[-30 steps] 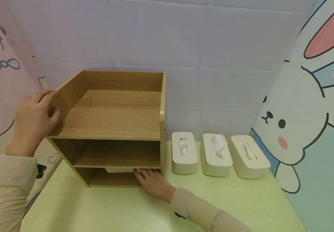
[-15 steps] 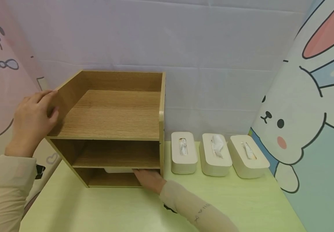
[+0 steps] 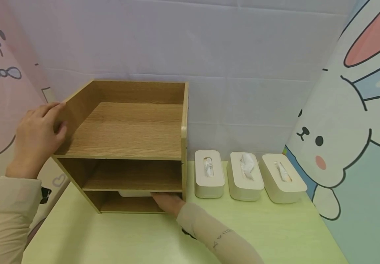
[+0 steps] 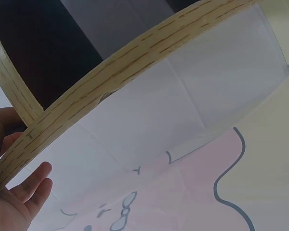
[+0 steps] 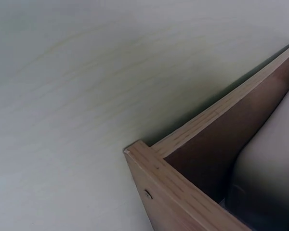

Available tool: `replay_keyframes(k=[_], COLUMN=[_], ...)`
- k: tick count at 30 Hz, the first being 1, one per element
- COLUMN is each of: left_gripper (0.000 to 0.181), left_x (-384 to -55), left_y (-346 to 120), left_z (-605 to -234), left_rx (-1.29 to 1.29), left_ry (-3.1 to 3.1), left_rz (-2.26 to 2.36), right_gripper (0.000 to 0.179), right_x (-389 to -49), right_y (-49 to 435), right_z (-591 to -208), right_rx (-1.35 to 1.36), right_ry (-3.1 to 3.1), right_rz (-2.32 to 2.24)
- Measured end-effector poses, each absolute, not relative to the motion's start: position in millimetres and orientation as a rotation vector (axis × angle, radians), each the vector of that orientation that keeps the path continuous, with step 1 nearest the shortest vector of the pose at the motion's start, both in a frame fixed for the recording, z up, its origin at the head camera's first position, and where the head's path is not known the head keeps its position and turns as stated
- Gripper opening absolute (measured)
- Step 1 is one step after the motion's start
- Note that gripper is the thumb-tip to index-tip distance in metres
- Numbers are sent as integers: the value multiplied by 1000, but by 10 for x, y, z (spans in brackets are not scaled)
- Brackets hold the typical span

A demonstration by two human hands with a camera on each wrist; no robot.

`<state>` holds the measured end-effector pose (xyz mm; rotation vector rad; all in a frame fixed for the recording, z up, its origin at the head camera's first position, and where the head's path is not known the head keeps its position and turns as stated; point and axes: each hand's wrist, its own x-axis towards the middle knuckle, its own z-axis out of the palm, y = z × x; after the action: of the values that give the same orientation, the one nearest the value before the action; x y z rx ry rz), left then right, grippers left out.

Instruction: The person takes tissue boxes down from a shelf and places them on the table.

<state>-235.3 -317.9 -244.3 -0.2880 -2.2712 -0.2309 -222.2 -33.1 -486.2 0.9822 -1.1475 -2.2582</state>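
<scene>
A wooden desk shelf [image 3: 137, 128] stands on the table with two compartments below its open top. My left hand [image 3: 38, 139] grips the upper edge of its left side panel [image 4: 111, 82], thumb on one side and fingers on the other. My right hand [image 3: 167, 202] reaches into the bottom compartment near the right panel, its fingers mostly hidden beneath the middle board. A white rounded box [image 3: 132, 193] lies in that compartment beside the hand; only its front part shows in the head view. The right wrist view shows the box [image 5: 274, 149] too, with a fingertip at the frame's edge.
Three cream tissue boxes [image 3: 209, 174], [image 3: 247, 176], [image 3: 284, 178] with tissue in their slots stand in a row right of the shelf. Behind runs a white cloth wall [image 3: 249, 73]. Printed cartoon panels flank the pale green table [image 3: 127, 238].
My right hand has gone further left and deeper into the bottom compartment, so its fingers are now hidden. The left hand stays on the side panel.
</scene>
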Motion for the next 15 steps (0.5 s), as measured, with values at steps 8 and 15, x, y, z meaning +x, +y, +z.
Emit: replay_keyframes(k=[8,15], left_gripper=[42,42], left_x=[-2352,-2357], left_y=[-3183,-3183], left_z=[-2444,-2448], left_rx=[-294,-291], left_ry=[-2262,-2260], left_rz=[-224,-224], right_gripper=[57,60], right_x=[-2252,-2262], right_y=[-355,-350], right_z=[-4838,-4843], right_rx=[1005,928], right_ry=[-976,-945], right_rz=[-2332,-2359])
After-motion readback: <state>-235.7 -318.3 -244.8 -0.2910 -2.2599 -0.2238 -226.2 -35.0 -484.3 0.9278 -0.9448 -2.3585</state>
